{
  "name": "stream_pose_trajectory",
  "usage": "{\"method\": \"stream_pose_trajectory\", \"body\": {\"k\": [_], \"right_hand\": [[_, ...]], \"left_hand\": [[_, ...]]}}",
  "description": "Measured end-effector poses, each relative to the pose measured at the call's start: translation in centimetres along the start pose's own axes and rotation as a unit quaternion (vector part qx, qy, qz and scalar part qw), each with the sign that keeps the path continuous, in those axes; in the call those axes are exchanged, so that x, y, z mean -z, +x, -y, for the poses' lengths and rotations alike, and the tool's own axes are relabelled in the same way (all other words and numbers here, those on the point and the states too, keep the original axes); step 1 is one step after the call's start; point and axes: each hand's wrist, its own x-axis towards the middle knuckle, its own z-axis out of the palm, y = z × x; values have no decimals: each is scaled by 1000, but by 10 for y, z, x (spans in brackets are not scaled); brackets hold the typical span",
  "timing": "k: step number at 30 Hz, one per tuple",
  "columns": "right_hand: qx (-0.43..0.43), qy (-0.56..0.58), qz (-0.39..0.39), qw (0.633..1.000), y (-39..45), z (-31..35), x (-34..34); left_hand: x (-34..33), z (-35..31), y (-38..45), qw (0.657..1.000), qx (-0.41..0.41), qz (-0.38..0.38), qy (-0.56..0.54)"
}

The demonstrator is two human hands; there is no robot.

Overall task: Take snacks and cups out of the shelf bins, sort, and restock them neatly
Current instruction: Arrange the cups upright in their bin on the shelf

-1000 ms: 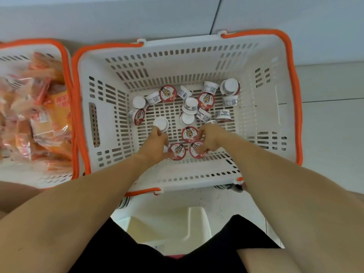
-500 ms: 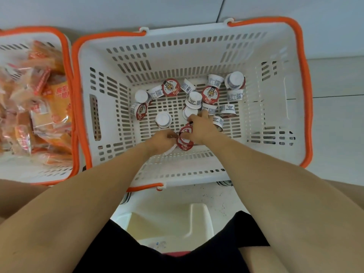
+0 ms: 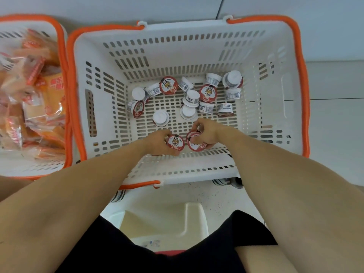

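1. White slotted basket [image 3: 279, 107] with orange rim sits centre frame on a pale floor; both bare forearms reach down into it from the near side.
2. Left hand [image 3: 157, 142]: fingers curled round one small cup [image 3: 175, 143], red tiger-print lid tipped toward the camera. It is held low, against the basket's near wall.
3. Right hand [image 3: 206, 133]: fingers and thumb curled over cups, one red-rimmed lid [image 3: 195, 143] showing below the knuckles. How many cups it holds, I cannot tell.
4. The two held cups sit just beside each other, almost touching.
5. Loose cups [image 3: 191, 97] lie scattered across the far half of the basket floor: some lid-up, some upside down with white bases showing, some on their sides.
6. One upside-down cup [image 3: 160, 117] stands alone, just beyond the left hand.
7. Second orange-rimmed basket [image 3: 65, 56] at the left, touching the first, filled with orange-wrapped snack packets [image 3: 39, 99]; blurred.
8. Pale stool [image 3: 177, 221] below, between the person's knees.
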Motion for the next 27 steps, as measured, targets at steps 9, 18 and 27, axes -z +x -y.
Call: {"method": "stream_pose_trajectory", "body": {"k": [9,18,27], "right_hand": [[-15,266,128,955,-27,36,16],[204,362,97,904,-103,139,33],[354,379,-59,853,-204,233,27]], "left_hand": [[38,-11,-67,936,57,59,-341],[130,-57,-165,946,-37,-55,-316],[213,-101,-298,912,-188,-293,-216]]}}
